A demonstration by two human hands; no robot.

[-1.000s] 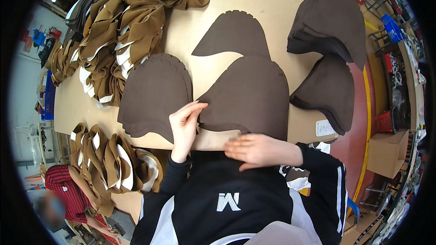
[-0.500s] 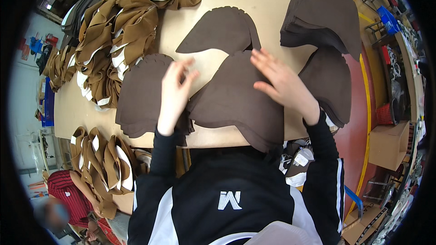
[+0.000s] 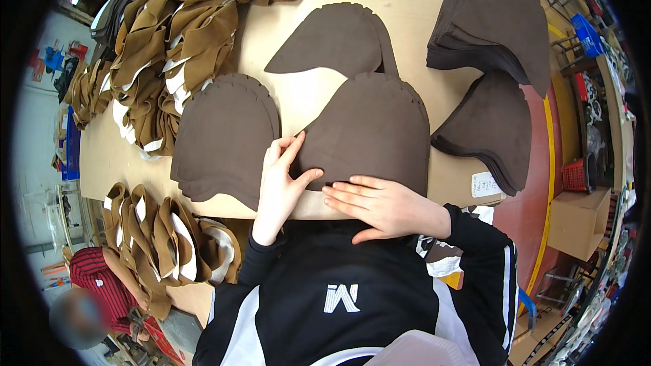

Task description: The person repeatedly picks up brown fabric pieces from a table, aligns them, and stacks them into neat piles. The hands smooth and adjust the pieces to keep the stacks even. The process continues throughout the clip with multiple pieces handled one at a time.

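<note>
A stack of dark brown curved fabric panels [image 3: 366, 129] lies in front of me, rounded and notched along its far edge. My left hand [image 3: 281, 179] is at its left edge, index fingertip against the side, thumb apart and touching the near edge. My right hand [image 3: 383, 203] lies flat along the stack's near edge, fingers stretched out and thumb spread toward me. Left of my left hand sits another dark brown panel stack [image 3: 224, 135]. Beyond the middle stack lie similar dark brown panels [image 3: 332, 41], their near end overlapped by it.
At right stand a tall dark brown stack [image 3: 491, 20] and a lower one [image 3: 491, 122] with a white label [image 3: 484, 184] by it. Tan-brown pieces with white parts [image 3: 169, 54] heap at far left; more tan pieces [image 3: 163, 237] are near a person in a striped shirt [image 3: 102, 285].
Both hands have come down toward me from above the panels, the right from the middle stack's far side to its near edge. The middle stack's near edge now lies farther from me.
</note>
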